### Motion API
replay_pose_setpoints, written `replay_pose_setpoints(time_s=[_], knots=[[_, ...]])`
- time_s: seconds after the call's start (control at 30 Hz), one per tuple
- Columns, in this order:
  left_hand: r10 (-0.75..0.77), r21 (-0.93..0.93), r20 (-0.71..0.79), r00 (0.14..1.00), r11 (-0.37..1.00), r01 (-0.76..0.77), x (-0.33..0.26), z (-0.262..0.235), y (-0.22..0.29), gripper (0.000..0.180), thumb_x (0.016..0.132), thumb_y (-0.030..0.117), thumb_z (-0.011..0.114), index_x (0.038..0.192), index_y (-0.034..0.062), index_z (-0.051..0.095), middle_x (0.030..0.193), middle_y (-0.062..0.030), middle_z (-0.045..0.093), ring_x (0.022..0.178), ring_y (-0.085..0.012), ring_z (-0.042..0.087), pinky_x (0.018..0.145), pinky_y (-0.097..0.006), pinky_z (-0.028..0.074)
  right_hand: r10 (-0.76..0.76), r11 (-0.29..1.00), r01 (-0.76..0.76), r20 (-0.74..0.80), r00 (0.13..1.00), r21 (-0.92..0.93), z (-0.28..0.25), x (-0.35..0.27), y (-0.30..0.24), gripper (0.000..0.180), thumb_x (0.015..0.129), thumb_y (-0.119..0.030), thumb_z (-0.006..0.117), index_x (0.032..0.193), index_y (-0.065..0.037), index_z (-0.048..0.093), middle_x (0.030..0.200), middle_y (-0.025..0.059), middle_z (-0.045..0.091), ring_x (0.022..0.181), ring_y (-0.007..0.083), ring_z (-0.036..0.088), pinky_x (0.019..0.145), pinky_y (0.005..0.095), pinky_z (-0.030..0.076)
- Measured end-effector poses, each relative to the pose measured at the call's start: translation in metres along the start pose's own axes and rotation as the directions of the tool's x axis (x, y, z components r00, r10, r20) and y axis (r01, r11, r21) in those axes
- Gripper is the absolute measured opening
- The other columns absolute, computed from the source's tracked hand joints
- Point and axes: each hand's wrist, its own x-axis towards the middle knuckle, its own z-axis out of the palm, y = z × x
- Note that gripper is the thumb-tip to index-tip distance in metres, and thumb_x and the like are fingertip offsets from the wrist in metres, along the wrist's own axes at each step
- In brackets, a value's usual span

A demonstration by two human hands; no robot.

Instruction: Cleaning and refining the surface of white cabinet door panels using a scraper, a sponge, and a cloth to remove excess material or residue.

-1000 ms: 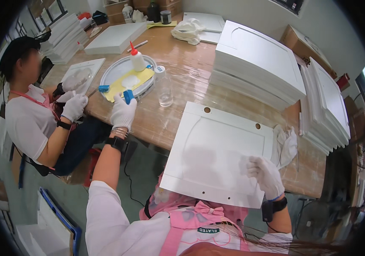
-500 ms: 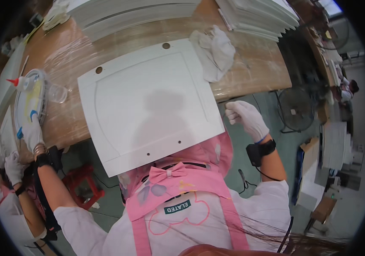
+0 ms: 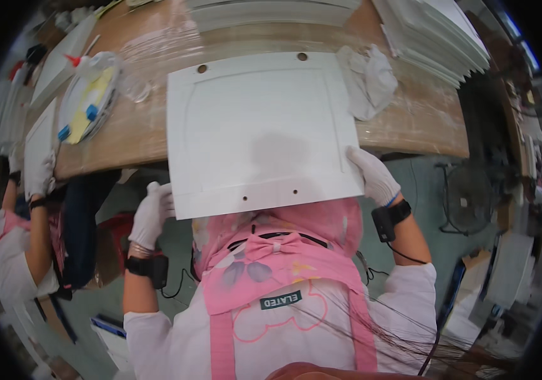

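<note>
L hand [image 3: 152, 215] & R hand [image 3: 373, 175], both gloved, clamp white panel [image 3: 259, 130] at near corners. Panel overhangs table [image 3: 410, 117] edge; keep it level, grip even w/ both hands.

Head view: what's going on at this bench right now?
A person in white gloves grips a white cabinet door panel with both hands: the left hand on its near left corner, the right hand on its near right corner. The panel lies on the wooden workbench and overhangs its near edge. A crumpled white rag lies by the panel's far right corner, stacked white panels sit beyond, and a co-worker's gloved hand works at the left.
</note>
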Motion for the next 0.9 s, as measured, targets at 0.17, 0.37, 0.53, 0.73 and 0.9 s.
replay_pose_setpoints(time_s=[0.17, 0.37, 0.53, 0.73, 0.9], knots=[[0.17, -0.311, -0.051, 0.984, 0.934, -0.177, -0.022, 0.027, 0.004, 0.047, 0.105, 0.035, 0.043, 0.132, -0.0024, 0.052, 0.124, -0.0106, 0.063, 0.113, -0.0212, 0.063, 0.092, -0.035, 0.054, -0.087, 0.996, 0.088, 0.155, 0.984, -0.002, 0.021, -0.025, -0.004, 0.039, 0.101, -0.019, 0.053, 0.13, 0.006, 0.052, 0.122, 0.0164, 0.064, 0.106, 0.0247, 0.066, 0.093, 0.0388, 0.056], [0.281, -0.396, 0.009, 0.96, 0.882, -0.254, -0.044, 0.04, 0.044, 0.038, 0.098, 0.013, 0.053, 0.132, -0.0032, 0.049, 0.127, -0.0125, 0.06, 0.114, -0.0248, 0.063, 0.09, -0.036, 0.055, -0.158, 0.987, 0.133, 0.341, 0.927, 0.095, 0.021, -0.034, -0.014, 0.043, 0.102, -0.021, 0.049, 0.136, 0.007, 0.047, 0.129, 0.0175, 0.06, 0.113, 0.0248, 0.063, 0.098, 0.0375, 0.052], [0.426, -0.324, 0.058, 0.903, 0.864, -0.386, -0.071, 0.062, 0.077, 0.053, 0.089, 0.011, 0.06, 0.137, -0.0047, 0.044, 0.129, -0.0151, 0.059, 0.117, -0.026, 0.06, 0.099, -0.036, 0.05, -0.317, 0.948, 0.301, 0.355, 0.879, 0.103, 0.027, -0.095, -0.038, 0.066, 0.09, -0.026, 0.069, 0.141, 0.006, 0.042, 0.134, 0.0161, 0.057, 0.119, 0.0248, 0.06, 0.101, 0.0377, 0.049], [0.552, -0.451, 0.123, 0.825, 0.771, -0.449, -0.056, 0.129, 0.155, 0.054, 0.101, 0.036, 0.054, 0.14, 0.0, 0.043, 0.123, -0.0171, 0.06, 0.111, -0.03, 0.064, 0.087, -0.041, 0.058, -0.59, 0.784, 0.505, 0.18, 0.787, 0.361, -0.004, -0.144, -0.075, 0.055, 0.096, -0.023, 0.061, 0.139, 0.006, 0.043, 0.132, 0.0169, 0.058, 0.115, 0.0262, 0.062, 0.097, 0.0403, 0.053], [0.613, -0.45, 0.437, 0.658, 0.783, -0.43, -0.031, 0.152, 0.187, 0.065, 0.103, 0.049, 0.042, 0.144, -0.0012, 0.039, 0.12, -0.0278, 0.062, 0.099, -0.0361, 0.068, 0.087, -0.047, 0.058, -0.761, 0.576, 0.643, 0.042, 0.648, 0.505, -0.009, -0.16, -0.133, 0.052, 0.102, -0.027, 0.048, 0.142, 0.005, 0.039, 0.137, 0.0216, 0.054, 0.123, 0.0332, 0.057, 0.103, 0.0435, 0.049]])
